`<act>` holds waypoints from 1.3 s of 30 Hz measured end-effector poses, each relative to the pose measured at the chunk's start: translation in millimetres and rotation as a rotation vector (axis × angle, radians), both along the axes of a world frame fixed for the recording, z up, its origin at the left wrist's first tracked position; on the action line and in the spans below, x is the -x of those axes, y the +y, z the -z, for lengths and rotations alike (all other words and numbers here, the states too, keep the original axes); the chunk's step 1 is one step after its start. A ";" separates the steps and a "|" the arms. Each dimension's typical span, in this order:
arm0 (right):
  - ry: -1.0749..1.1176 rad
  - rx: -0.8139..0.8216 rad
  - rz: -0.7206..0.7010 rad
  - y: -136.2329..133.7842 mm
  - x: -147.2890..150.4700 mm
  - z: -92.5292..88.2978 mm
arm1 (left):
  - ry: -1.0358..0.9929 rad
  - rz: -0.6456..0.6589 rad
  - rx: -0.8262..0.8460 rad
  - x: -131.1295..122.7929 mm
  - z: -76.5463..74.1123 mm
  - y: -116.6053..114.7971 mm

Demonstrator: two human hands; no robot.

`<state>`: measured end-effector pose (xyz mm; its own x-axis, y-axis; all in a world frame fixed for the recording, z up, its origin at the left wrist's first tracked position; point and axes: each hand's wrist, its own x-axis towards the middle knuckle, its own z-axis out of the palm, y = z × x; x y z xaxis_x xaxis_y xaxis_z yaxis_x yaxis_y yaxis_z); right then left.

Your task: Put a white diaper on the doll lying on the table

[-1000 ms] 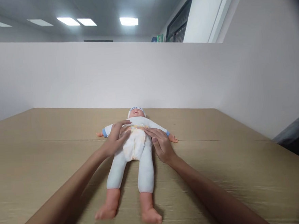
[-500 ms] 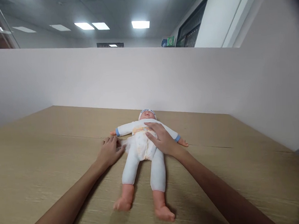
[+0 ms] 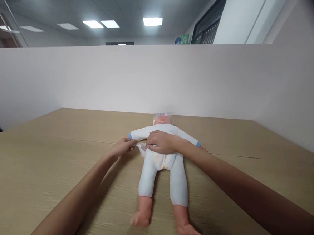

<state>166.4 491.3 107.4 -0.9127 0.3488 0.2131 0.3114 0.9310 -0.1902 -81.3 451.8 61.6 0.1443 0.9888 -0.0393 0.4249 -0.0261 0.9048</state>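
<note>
A baby doll [image 3: 178, 187] in a white outfit with blue cuffs lies on its back, feet toward me. Round its hips is a white diaper [image 3: 162, 162] with orange marks. My left hand [image 3: 124, 147], at the doll's side on the left, is closed in a pinch on the diaper's thin side flap [image 3: 142, 149], which stretches out from the hip. Across the diaper's front waist rests my right hand [image 3: 162, 142], its fingers lying flat and pointing left. It covers much of the diaper's upper front.
The doll lies on a wide wood-toned table [image 3: 70, 181] with thin seams. A pale partition wall [image 3: 103, 78] rises behind the table's far edge. Something green [image 3: 185, 39] and something blue show above the wall.
My left hand has lifted the side flap and pulls it taut in a pinch. My right hand has shifted left over the diaper's waist and flattened. The view has turned slightly left.
</note>
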 end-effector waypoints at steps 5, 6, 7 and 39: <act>0.008 0.000 0.022 -5.0 10.0 -1.6 | -0.090 0.062 -0.034 -28.1 -24.8 11.7; 0.057 0.009 0.040 -8.2 8.0 -3.2 | -0.101 0.043 -0.042 -33.2 -27.8 13.0; 0.128 0.020 0.067 -12.0 4.2 -5.1 | -0.111 0.020 -0.047 -37.5 -30.1 14.3; 0.436 0.380 0.815 -5.7 -19.2 4.0 | -0.466 -0.030 -0.315 -82.3 41.6 30.2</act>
<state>185.6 485.6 103.4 -0.2328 0.9481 0.2165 0.6599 0.3175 -0.6809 1.0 482.0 20.0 0.0470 0.9462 0.3200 -0.0127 -0.3198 0.9474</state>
